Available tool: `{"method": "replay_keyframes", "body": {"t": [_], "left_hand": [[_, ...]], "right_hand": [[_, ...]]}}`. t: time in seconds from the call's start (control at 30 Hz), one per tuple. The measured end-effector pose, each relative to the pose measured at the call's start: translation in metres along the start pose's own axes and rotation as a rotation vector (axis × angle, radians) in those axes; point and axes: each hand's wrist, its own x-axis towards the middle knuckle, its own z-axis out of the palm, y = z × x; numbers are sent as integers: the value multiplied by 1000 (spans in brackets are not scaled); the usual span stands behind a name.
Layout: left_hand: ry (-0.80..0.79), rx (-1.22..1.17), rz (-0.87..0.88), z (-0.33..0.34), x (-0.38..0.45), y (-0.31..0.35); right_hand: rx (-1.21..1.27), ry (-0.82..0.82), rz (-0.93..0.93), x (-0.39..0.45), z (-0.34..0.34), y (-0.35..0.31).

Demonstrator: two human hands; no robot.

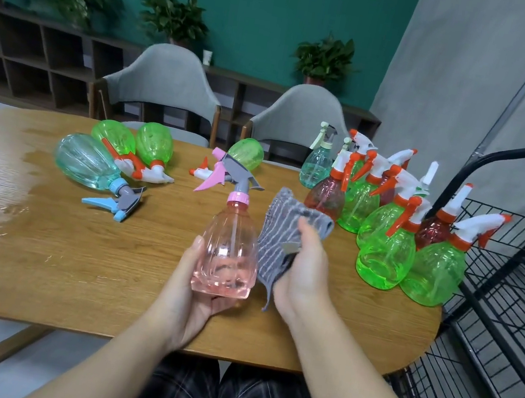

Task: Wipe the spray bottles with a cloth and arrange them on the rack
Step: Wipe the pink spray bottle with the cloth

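I hold the pink bottle upright over the table in my left hand; my right hand grips the cloth, touching the bottle's right side.

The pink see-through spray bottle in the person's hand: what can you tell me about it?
The pink see-through plastic spray bottle has a ribbed, bulging body, a pink collar, a grey spray head and a pink trigger pointing left. It is held upright above the wooden table, and a thin tube runs down inside. The left hand cups its base, thumb up the side. The right hand grips a grey striped cloth against the bottle's right side.
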Motion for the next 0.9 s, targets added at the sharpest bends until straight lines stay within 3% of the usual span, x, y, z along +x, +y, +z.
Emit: {"method": "replay_keyframes", "body": {"t": [0.17, 0.37, 0.57, 0.9], "left_hand": [[-30, -4, -30, 5, -2, 2], [-2, 6, -49, 3, 1, 0], [21, 7, -62, 1, 4, -2], [75, -35, -52, 1, 6, -2]], "right_hand": [[-651, -196, -315, -5, 12, 18], [-869, -186, -444, 3, 1, 32], [-924, -267, -517, -1, -6, 39], [-712, -414, -604, -4, -19, 50]]}}
